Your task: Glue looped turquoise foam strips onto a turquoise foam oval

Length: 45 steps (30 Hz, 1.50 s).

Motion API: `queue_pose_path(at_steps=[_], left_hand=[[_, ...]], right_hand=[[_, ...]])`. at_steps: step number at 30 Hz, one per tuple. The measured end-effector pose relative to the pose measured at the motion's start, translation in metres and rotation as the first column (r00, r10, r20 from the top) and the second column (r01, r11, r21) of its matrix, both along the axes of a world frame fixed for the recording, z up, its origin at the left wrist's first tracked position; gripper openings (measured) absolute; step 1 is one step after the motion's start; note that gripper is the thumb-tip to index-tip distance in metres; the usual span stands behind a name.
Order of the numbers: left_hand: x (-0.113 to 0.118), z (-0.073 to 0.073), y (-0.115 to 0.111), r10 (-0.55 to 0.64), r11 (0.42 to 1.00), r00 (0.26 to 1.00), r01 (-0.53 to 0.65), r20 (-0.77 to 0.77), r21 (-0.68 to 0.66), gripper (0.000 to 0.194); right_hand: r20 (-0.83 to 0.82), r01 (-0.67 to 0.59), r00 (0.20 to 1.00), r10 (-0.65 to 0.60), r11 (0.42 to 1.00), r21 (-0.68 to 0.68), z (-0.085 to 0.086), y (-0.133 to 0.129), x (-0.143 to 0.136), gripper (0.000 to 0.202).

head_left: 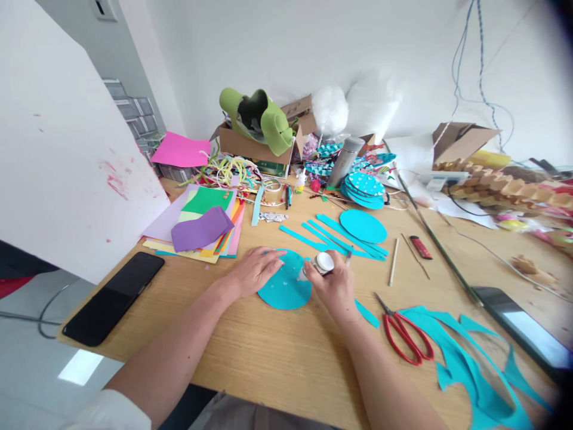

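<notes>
A round turquoise sheet, felt or foam by its look, lies flat on the table with several small white dots on it. My left hand rests flat over its upper left edge, fingers stretched out. In my right hand is a small white bottle, apparently glue, tipped so its narrow end points down at the sheet's right side. My fingers are wrapped round it. A second turquoise disc and several cut strips lie just beyond. Red-handled scissors lie to the right of my right hand.
Turquoise offcuts and a phone lie at the right; another phone sits at the left edge. Coloured sheets are stacked at left. At the back stand a metal flask, stacked dotted discs and a cardboard box.
</notes>
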State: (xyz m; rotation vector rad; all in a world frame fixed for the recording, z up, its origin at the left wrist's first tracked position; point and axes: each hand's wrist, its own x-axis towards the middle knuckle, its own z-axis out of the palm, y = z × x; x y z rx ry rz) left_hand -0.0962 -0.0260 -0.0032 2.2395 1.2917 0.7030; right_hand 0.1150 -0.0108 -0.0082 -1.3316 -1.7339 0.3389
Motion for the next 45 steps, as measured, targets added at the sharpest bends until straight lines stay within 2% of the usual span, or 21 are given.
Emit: queue_pose_path(at_steps=[10,16,21,25,32,45], left_hand=[[0.000,0.000,0.000,0.005,1.000,1.000,-0.005,-0.003,-0.005,0.050],[0.000,0.001,0.000,0.007,1.000,1.000,-0.007,0.001,-0.016,0.046],[0.001,0.000,0.000,0.011,1.000,1.000,-0.011,-0.005,-0.009,0.048],[0.001,-0.001,0.000,0.013,1.000,1.000,-0.013,-0.010,-0.004,0.047],[0.000,-0.001,0.000,0.003,1.000,1.000,-0.003,-0.016,0.004,0.049],[0.000,-0.001,0.000,0.009,1.000,1.000,-0.009,-0.009,-0.010,0.051]], right_hand=[[0.003,-0.002,1.000,0.002,1.000,-0.006,0.001,0.000,0.000,0.032],[-0.058,0.047,0.997,-0.047,0.999,-0.012,0.005,-0.001,0.002,0.035],[-0.034,0.010,0.999,-0.010,1.000,0.008,0.002,0.000,0.000,0.033],[-0.036,0.007,0.999,-0.008,1.000,-0.028,0.003,0.000,-0.001,0.033],[-0.153,0.109,0.981,-0.116,0.993,-0.052,0.014,0.002,0.012,0.034],[-0.016,0.120,0.993,-0.121,0.992,-0.042,0.009,0.005,0.019,0.033]])
